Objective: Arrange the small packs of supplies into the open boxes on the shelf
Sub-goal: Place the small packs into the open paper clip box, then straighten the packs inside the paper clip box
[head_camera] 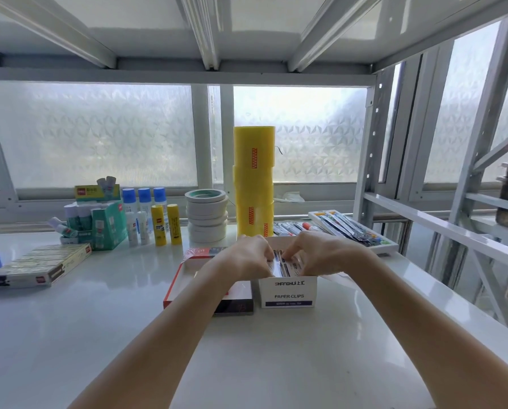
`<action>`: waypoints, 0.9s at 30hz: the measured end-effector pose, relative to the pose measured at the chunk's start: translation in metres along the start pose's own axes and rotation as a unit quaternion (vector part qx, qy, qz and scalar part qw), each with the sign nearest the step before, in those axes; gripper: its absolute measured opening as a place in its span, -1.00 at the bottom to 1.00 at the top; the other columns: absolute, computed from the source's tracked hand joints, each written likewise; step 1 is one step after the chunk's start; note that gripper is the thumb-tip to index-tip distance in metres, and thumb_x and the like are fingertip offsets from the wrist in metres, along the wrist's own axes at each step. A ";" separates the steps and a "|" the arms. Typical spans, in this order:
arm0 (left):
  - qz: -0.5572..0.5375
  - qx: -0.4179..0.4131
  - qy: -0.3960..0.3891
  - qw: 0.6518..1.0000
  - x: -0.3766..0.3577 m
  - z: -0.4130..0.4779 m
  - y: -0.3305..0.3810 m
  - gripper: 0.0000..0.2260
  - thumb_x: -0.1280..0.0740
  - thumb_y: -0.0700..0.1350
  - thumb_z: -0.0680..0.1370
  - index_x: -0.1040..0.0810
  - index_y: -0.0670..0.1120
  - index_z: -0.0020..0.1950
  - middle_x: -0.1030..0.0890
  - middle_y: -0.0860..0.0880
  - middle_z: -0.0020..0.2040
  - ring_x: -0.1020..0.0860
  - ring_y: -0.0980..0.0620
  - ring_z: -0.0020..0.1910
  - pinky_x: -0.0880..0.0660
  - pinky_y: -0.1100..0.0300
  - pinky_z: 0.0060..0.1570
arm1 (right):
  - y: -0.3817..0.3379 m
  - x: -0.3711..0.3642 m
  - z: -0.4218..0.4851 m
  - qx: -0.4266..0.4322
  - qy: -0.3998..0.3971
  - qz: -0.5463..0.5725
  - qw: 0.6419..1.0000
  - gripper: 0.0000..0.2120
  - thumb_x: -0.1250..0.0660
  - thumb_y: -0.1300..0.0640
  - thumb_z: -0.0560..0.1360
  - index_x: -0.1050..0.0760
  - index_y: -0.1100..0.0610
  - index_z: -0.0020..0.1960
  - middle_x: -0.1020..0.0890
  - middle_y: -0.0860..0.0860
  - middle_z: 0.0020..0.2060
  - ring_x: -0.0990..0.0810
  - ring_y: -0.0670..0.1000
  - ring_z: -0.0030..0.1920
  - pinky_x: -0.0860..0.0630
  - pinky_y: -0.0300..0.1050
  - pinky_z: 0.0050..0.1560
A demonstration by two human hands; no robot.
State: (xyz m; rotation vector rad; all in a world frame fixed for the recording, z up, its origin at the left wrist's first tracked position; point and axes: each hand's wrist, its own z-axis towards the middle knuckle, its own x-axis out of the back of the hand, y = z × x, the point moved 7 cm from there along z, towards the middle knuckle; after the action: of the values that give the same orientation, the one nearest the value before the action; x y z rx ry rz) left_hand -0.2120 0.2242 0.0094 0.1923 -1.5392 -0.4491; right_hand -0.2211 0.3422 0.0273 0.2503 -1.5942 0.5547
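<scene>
A white open box labelled PAPER CLIPS [288,292] stands on the shelf in front of me. Both hands reach over its top. My left hand [247,256] and my right hand [320,252] pinch small white packs with dark stripes [282,264] that sit in the box's opening. The fingertips hide most of the packs. To the left of this box lies an open red-edged box [176,278], its inside partly covered by my left wrist. A dark wrapped pack [238,304] lies at its front right.
Behind the boxes stand a tall stack of yellow tape rolls [254,178] and white tape rolls [207,214]. Glue sticks [161,224] and a green glue box [105,225] are at the left, a flat carton [40,265] further left, a pen tray [353,228] at the right.
</scene>
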 end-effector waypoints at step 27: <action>-0.149 0.195 0.181 0.952 0.060 -0.091 -0.137 -0.74 -0.35 -0.03 0.56 -0.67 -0.22 -0.08 -0.62 -0.12 -0.24 -0.55 0.09 -0.35 -0.52 0.25 -0.30 | 0.029 0.005 -0.012 -0.123 0.052 0.181 0.974 -0.75 -0.33 0.10 0.53 -0.58 0.32 -0.11 -0.28 -0.09 -0.20 -0.57 -0.07 -0.44 -0.58 -0.26 -0.43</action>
State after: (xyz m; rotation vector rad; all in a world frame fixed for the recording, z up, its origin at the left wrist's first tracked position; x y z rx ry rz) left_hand -0.1460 0.0623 0.0074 0.7823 -1.2239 -0.3173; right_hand -0.2245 0.3738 0.0266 -0.2570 -1.5965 0.6299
